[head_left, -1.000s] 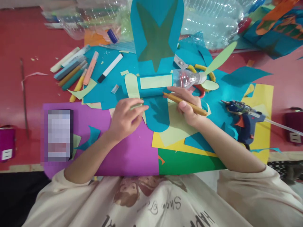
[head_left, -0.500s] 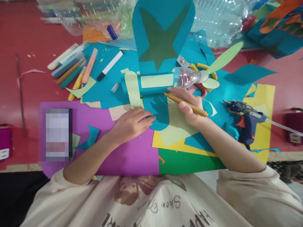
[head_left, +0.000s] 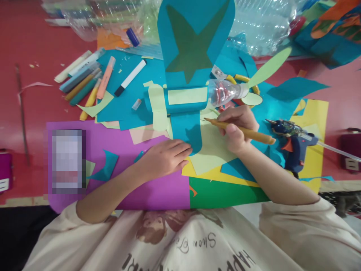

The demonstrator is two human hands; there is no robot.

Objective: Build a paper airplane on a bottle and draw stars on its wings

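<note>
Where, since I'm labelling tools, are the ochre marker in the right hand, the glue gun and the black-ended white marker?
Ochre marker (head_left: pixel 251 134), head view: barrel's rear half.
Glue gun (head_left: pixel 297 150), head view: handle.
Black-ended white marker (head_left: pixel 132 75), head view: mid-barrel.

Narrow gap between left hand (head_left: pixel 166 158) and right hand (head_left: pixel 239 126), brown marker (head_left: pixel 251 134) tip jutting in. Wider lane nearer the body, over purple sheet (head_left: pixel 160 192) and green sheet (head_left: pixel 225 194). Blue-wrapped bottle (head_left: pixel 186 107) bars the way ahead, star-marked panel (head_left: pixel 191 45) beyond. Glue gun (head_left: pixel 295 148) obstructs the right; loose markers (head_left: pixel 81 81) crowd far left.
</note>
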